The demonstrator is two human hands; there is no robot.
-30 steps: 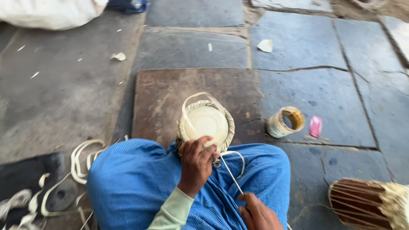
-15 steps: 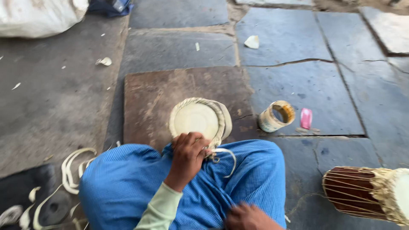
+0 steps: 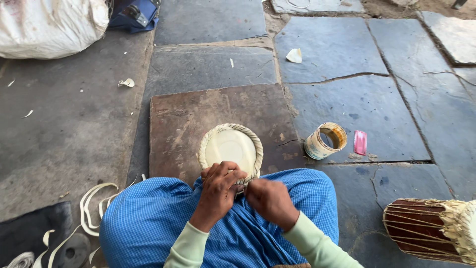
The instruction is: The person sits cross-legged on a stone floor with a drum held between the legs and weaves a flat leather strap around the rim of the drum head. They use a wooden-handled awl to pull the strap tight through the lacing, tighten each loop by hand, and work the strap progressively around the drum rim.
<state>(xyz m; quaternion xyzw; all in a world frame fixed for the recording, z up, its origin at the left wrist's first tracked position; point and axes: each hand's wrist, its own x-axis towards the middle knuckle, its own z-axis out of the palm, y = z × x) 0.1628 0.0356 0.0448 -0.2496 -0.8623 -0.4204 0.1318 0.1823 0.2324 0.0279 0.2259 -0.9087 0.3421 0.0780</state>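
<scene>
A round pale disc with a braided strip rim [image 3: 231, 147] rests on my lap edge over a brown board [image 3: 188, 119]. My left hand [image 3: 219, 188] grips the disc's near rim, fingers curled over the braid. My right hand [image 3: 270, 200] is closed right beside it at the same spot on the rim, pinching the braid or a thin strip; what it holds is hidden. Blue checked cloth [image 3: 148, 223] covers my knees below both hands.
A small open tin [image 3: 325, 141] and a pink flat piece [image 3: 360, 142] lie on the stone slabs to the right. A laced drum [image 3: 429, 229] lies at bottom right. Pale strips [image 3: 94, 203] curl at the left, a white sack [image 3: 49, 25] sits top left.
My right hand has come up from low on my lap to the disc's near rim beside my left hand. The long strip it pulled is no longer stretched out.
</scene>
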